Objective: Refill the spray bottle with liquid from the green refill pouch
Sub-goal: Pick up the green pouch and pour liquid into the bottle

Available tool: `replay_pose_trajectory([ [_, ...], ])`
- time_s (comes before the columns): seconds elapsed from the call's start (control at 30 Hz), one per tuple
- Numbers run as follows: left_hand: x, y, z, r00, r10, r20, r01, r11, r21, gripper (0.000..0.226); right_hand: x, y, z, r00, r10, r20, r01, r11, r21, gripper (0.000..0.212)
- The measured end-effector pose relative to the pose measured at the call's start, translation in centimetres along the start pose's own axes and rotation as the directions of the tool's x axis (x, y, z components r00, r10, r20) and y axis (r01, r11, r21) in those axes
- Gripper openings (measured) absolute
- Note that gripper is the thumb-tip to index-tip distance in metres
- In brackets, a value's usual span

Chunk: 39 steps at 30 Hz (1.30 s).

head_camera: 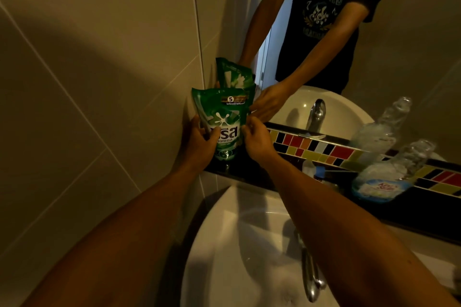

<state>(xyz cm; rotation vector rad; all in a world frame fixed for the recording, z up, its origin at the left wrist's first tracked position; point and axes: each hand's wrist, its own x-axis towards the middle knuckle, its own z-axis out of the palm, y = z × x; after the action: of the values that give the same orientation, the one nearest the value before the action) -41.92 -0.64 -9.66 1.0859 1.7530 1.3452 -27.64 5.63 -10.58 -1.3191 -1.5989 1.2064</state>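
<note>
We hold pouch [222, 122] upright on ledge [252, 169] behind sink [224, 244]. Left hand [199, 142] closed around its left side, right hand [257, 139] pinching right edge. Bottle [389, 172] lies well right, nearer our right hand.

The green refill pouch [225, 122] front shows a "5".

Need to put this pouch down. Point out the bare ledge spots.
Bare dark ledge lies between the green refill pouch and the small items mid-shelf, and in front of the clear bottle. Around that bottle it is crowded.
</note>
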Motion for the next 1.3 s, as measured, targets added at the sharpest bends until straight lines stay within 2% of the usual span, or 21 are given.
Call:
replay_pose_trajectory([
  [0.1,-0.2,-0.3,0.3,0.998,0.058,-0.008,-0.057,0.998,0.015,0.052,0.0,0.6,0.4,0.999,-0.022,-0.043,0.023,0.999,0.024,0.021],
  [0.3,-0.3,-1.5,1.0,0.996,0.082,-0.033,-0.083,0.995,-0.055,0.045,-1.2,1.4,0.2,0.996,-0.054,-0.066,0.06,0.994,0.092,0.02],
  [0.57,-2.6,0.8,2.5,0.984,0.167,0.056,-0.159,0.979,-0.123,0.047,-5.3,0.8,-3.7,0.99,-0.075,-0.117,0.09,0.987,0.132,0.018],
  [0.7,-4.5,3.7,4.5,0.97,0.191,0.148,-0.167,0.973,-0.16,0.05,-8.2,0.1,-7.0,0.98,-0.072,-0.186,0.095,0.988,0.123,0.016],
  [0.83,-6.7,6.3,6.7,0.941,0.223,0.256,-0.186,0.969,-0.16,0.062,-11.0,-0.1,-10.8,0.976,-0.05,-0.214,0.079,0.989,0.128,0.018],
  [1.07,-11.2,10.1,11.2,0.878,0.226,0.421,-0.16,0.969,-0.188,0.054,-16.3,0.0,-17.1,0.939,-0.066,-0.337,0.076,0.997,0.018,0.013],
  [1.3,-14.8,13.3,14.0,0.828,0.103,0.551,-0.003,0.984,-0.179,0.045,-19.2,0.6,-21.9,0.924,-0.009,-0.381,0.005,1.0,-0.013,0.02],
])
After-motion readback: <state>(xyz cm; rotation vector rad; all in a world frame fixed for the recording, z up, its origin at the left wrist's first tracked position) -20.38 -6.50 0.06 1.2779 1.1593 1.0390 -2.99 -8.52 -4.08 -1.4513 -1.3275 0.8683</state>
